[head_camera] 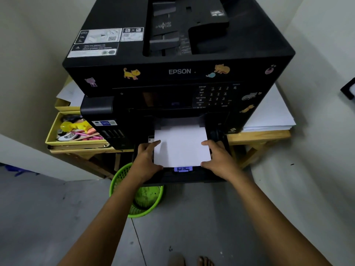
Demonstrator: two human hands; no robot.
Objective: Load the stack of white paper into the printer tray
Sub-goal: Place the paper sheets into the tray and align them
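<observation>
Hands: my left hand (pixel 148 157) and right hand (pixel 219 157) are apart, each clamped on one side edge of the paper (pixel 180 145).
Paper: lying in the pulled-out tray (pixel 221 137), far end under the printer (pixel 178 72).
Risk: uneven push could skew sheets; blue guide (pixel 183 168) at the near edge may snag.
Surroundings: green basket (pixel 123 175) below tray, clear of it; spare sheets (pixel 269 114) right of printer.

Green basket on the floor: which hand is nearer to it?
Left. The left hand grips the paper stack's left edge just above the green basket; the right hand holds the opposite edge.
</observation>
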